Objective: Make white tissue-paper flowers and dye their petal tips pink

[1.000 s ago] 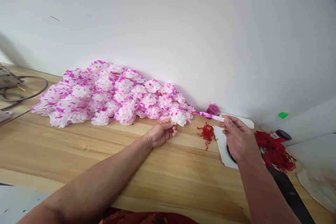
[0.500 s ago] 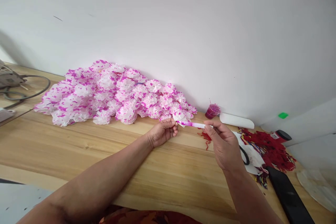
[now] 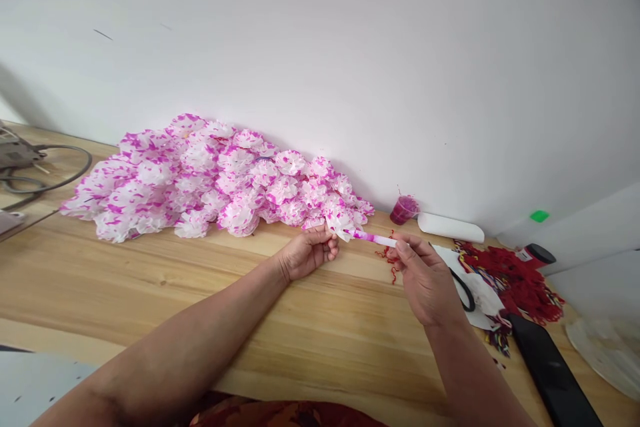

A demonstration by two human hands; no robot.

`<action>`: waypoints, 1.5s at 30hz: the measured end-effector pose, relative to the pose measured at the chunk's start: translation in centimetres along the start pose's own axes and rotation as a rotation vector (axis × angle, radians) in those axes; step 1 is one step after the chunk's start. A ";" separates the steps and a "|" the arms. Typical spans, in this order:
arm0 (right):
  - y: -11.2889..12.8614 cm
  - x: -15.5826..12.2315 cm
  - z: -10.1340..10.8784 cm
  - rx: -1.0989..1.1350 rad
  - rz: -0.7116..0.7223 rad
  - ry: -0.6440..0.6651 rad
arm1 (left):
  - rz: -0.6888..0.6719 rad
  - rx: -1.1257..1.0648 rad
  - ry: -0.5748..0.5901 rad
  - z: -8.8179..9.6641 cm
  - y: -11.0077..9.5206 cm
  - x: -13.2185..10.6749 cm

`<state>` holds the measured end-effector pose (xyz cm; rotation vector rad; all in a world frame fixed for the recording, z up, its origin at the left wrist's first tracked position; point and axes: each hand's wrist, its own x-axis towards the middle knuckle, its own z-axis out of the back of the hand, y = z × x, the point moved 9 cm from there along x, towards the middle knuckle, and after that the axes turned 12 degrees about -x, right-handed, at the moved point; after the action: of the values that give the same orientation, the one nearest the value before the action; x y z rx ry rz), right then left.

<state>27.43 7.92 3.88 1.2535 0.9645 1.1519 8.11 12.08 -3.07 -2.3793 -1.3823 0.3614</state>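
Observation:
My left hand (image 3: 311,253) is closed in a pinch on a small white tissue-paper flower (image 3: 340,223), right at the end of a heap. My right hand (image 3: 427,277) grips a slim white stick (image 3: 377,239) between thumb and fingers. The stick's far half is stained purple, and its tip reaches the flower's lower edge. Behind my left hand lies the heap of white tissue-paper flowers (image 3: 200,180) with purple-tinted edges, piled against the wall. A clear cup (image 3: 404,210) with purple contents stands beyond my right hand.
A white roll (image 3: 451,227) lies along the wall. At the right are red yarn (image 3: 527,283), a dark-lidded container (image 3: 537,255), a black-handled tool (image 3: 466,292) on white paper and a long black object (image 3: 553,370). A grey cable (image 3: 75,177) curls at the left.
My right hand has shifted slightly, and the stick's tip has moved a little to the right along the flower. My left hand keeps its pinch in nearly the same place.

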 end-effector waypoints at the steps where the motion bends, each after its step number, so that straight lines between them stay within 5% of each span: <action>1: -0.3 0.0 -0.1 -0.008 -0.011 0.004 | 0.003 0.001 0.002 0.0 0.0 0.0; 23: -3.2 -0.7 -2.0 0.144 -0.166 0.087 | 0.066 -0.154 -0.047 0.1 0.2 -0.4; 35: -2.7 -0.5 -1.6 0.330 -0.232 0.080 | 0.068 -0.157 -0.009 -0.3 0.1 -0.5; 45: -4.0 -1.7 -4.0 0.339 -0.296 0.168 | 0.080 -0.185 -0.013 -0.2 0.2 -0.6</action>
<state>23.62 7.21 -0.61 1.2369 1.4661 0.8937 8.05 11.38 -2.99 -2.5912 -1.3838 0.2820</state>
